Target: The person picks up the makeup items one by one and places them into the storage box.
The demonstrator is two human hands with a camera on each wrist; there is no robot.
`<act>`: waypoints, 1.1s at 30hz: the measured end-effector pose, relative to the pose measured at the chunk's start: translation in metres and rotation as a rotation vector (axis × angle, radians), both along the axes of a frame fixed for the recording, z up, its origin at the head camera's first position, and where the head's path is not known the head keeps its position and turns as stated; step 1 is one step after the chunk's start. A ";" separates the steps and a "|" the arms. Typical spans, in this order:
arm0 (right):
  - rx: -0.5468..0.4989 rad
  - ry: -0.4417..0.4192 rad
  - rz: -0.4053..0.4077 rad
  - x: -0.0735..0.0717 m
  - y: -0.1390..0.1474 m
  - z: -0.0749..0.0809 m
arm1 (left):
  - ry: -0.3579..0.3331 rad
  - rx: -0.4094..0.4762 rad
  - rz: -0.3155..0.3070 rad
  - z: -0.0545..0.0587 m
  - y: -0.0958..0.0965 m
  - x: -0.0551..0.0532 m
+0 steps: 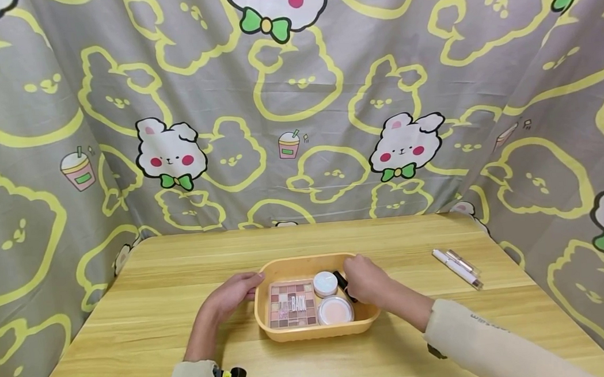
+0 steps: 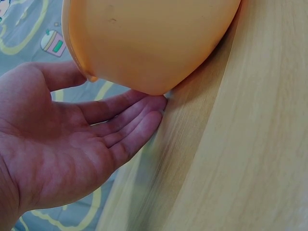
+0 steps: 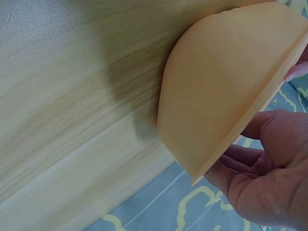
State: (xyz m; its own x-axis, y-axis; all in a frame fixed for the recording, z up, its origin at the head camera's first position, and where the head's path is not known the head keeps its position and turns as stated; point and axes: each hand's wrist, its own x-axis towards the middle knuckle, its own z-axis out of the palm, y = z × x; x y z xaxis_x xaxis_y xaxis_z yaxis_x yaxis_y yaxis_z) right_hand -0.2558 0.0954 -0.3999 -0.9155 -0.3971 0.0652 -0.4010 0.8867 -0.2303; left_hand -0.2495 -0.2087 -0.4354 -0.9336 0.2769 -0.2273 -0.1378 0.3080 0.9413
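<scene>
A yellow-orange plastic basket [image 1: 318,332] sits on the wooden table. My left hand [image 1: 234,294] is at its left end; in the left wrist view the thumb lies by the rim and the fairly straight fingers touch the lower outer wall. Over the right rim reaches my right hand [image 1: 367,281], its curled fingers holding a black tube-like item [image 1: 340,280] inside the basket, partly hidden by the hand. Beside it lie a small white-lidded jar [image 1: 325,283], a round compact [image 1: 335,311] and an eyeshadow palette [image 1: 292,305] with many pans.
On the table's right side lie a white pen-like tube [image 1: 457,269] and a slim clear tube [image 1: 463,262] beside it. A grey curtain [image 1: 299,137] with a cartoon print hangs behind and along both sides of the table [image 1: 182,259].
</scene>
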 end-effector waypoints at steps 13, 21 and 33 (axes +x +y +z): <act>0.011 0.010 0.016 0.002 0.001 -0.003 | -0.004 0.007 -0.002 -0.001 0.000 -0.001; 0.014 0.032 0.035 0.003 0.000 -0.003 | -0.007 0.004 0.003 -0.001 0.001 -0.001; -0.004 0.031 0.050 0.000 0.000 -0.006 | -0.014 0.004 0.042 -0.002 0.000 -0.001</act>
